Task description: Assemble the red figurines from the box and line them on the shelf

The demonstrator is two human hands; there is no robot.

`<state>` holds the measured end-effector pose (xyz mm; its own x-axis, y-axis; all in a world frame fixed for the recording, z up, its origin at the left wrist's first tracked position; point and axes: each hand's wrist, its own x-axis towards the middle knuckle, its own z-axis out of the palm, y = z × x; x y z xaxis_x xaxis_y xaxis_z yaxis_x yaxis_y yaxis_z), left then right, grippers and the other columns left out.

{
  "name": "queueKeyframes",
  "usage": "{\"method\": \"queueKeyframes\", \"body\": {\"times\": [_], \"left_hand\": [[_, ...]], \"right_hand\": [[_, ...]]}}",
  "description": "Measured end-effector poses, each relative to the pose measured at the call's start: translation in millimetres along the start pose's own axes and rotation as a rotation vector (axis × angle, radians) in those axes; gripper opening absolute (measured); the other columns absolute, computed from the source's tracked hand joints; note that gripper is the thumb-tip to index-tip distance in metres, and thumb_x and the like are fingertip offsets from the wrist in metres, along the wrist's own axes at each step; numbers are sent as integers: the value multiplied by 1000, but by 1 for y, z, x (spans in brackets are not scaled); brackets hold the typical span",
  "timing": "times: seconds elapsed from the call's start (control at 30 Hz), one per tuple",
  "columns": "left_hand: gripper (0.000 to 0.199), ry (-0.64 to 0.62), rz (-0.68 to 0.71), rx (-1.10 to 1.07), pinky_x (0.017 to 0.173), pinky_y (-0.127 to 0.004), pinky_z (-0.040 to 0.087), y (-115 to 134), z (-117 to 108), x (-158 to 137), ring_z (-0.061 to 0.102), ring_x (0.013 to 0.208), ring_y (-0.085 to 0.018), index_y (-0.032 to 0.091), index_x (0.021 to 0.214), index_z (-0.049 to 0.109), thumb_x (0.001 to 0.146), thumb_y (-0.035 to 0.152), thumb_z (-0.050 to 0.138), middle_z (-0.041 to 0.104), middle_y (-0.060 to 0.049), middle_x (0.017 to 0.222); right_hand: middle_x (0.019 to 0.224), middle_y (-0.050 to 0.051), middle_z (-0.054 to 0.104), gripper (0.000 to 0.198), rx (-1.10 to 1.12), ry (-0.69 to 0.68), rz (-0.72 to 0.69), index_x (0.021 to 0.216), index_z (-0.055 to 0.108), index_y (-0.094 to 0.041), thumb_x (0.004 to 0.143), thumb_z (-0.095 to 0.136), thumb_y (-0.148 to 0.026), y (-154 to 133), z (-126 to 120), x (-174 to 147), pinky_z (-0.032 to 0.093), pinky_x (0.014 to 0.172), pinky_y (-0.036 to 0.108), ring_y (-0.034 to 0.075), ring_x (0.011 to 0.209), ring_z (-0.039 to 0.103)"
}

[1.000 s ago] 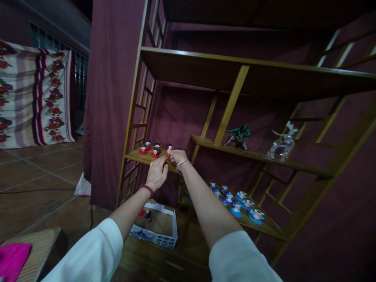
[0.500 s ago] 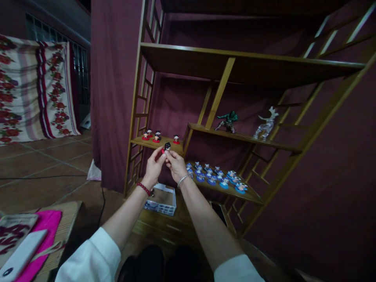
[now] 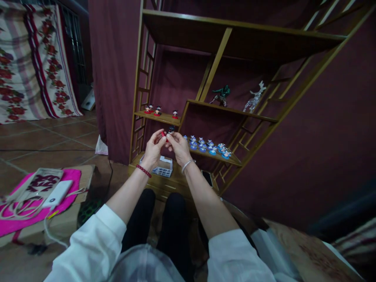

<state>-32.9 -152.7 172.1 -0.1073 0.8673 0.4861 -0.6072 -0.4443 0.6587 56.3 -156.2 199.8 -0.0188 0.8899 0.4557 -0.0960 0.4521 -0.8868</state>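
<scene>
Between my two hands is a small figurine [image 3: 171, 129] with a dark head and a red base, tilted in front of the shelf. My left hand [image 3: 154, 148] pinches it at the red base. On the other side, my right hand [image 3: 179, 148] has thumb and fingers closed on it, hiding most of its body. Behind, several similar red-based figurines [image 3: 157, 112] stand on the upper left shelf board [image 3: 164, 118]. Below my hands sits an open white patterned box [image 3: 162, 171]; what lies in it is hard to make out.
Several blue-based figurines [image 3: 202, 146] fill the lower right shelf. Above them stand a green figure [image 3: 222, 95] and a clear deer ornament [image 3: 255, 97]. A dark flat object [image 3: 207, 178] lies low right. At left, a white power bank [image 3: 58, 193] rests on pink cloth [image 3: 74, 181].
My view has tipped downward and pulled back, showing my legs and more of the left side. The figurine has turned in my hands, its red base now toward my left fingers.
</scene>
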Motion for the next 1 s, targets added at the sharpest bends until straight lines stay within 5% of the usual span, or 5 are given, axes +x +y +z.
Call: {"method": "queueKeyframes", "body": {"times": [0.43,0.7,1.0], "left_hand": [[35,-73,-125,-164,86,-35,46,16,-3,-65,58,92,-17,19,103,56,69,18,65,60,-5,101],[33,-177,-247,-377,94,-37,41,27,-5,-79,61,91,-16,16,108,55,75,10,57,64,-6,97],[32,-107,-327,-458,94,-33,42,22,-5,-78,61,89,-14,16,108,57,77,9,55,65,-6,96]], "right_hand": [[71,-5,57,33,-254,-52,-63,89,48,-19,66,64,-37,-19,-9,-60,43,39,15,6,49,55],[62,-5,59,37,-178,-36,82,87,44,-19,61,69,-29,-45,-11,-72,46,42,16,8,49,57],[67,-4,58,30,-165,-133,129,73,56,-16,52,75,-26,-45,-21,-67,48,53,17,7,59,55]]}}
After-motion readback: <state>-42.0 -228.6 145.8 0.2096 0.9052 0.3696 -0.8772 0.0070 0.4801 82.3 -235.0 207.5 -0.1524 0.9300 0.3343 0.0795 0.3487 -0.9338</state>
